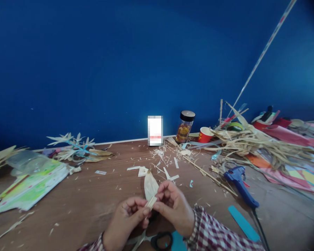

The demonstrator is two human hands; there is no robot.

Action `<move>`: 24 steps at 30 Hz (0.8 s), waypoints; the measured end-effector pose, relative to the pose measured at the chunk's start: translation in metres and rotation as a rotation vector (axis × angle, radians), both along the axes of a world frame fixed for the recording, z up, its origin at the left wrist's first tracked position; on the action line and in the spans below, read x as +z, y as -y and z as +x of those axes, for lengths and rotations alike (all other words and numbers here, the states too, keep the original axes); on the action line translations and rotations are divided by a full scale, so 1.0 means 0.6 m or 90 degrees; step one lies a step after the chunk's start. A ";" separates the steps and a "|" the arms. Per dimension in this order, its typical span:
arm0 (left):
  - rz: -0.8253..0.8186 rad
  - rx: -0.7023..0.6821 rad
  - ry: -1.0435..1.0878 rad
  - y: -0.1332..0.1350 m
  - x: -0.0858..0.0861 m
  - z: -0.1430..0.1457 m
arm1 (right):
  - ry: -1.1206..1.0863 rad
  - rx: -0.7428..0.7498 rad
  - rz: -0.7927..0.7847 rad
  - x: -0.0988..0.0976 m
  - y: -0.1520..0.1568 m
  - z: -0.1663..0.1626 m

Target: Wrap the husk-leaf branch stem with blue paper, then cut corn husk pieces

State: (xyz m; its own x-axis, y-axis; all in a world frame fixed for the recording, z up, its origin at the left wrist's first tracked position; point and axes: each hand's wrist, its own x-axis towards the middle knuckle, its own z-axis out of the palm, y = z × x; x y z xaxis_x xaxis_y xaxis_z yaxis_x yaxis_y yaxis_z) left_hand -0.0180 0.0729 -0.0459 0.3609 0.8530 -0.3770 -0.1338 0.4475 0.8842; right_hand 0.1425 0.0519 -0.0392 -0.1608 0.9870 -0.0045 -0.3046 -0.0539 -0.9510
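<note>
My left hand (129, 218) and my right hand (174, 207) meet low in the middle of the view. Between their thumbs and fingers is a small folded strip of pale dried husk (151, 202), pinched from both sides. Just beyond the fingertips, a broader cream husk piece (150, 184) points away from me; whether it joins the strip I cannot tell. Scissors with black handles (161, 240) lie below my hands, partly hidden. Beside them is a blue sheet (178, 241).
A blue glue gun (241, 184) with its cord and a turquoise strip (243, 222) lie right. Behind are a lidded jar (185, 128), a red paper cup (205, 135) and heaped husks (240, 143). Husk flowers (73, 146) and a green-white packet (34, 186) lie left. Scraps litter the table.
</note>
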 end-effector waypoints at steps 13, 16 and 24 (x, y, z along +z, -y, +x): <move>0.042 -0.053 0.013 0.005 -0.003 0.005 | 0.018 -0.006 -0.004 0.011 0.000 -0.011; 0.025 -0.043 0.002 0.007 0.000 0.006 | 0.009 0.003 0.009 0.010 -0.001 -0.008; 0.028 -0.049 -0.031 0.005 -0.001 0.008 | 0.037 -0.004 0.001 0.000 -0.003 -0.002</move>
State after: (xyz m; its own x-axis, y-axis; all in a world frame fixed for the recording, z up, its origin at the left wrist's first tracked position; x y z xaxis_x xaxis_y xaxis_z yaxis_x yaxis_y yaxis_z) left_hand -0.0131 0.0698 -0.0466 0.4085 0.8392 -0.3589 -0.0573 0.4160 0.9075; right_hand 0.1412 0.0540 -0.0389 -0.1545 0.9879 -0.0122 -0.2490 -0.0509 -0.9672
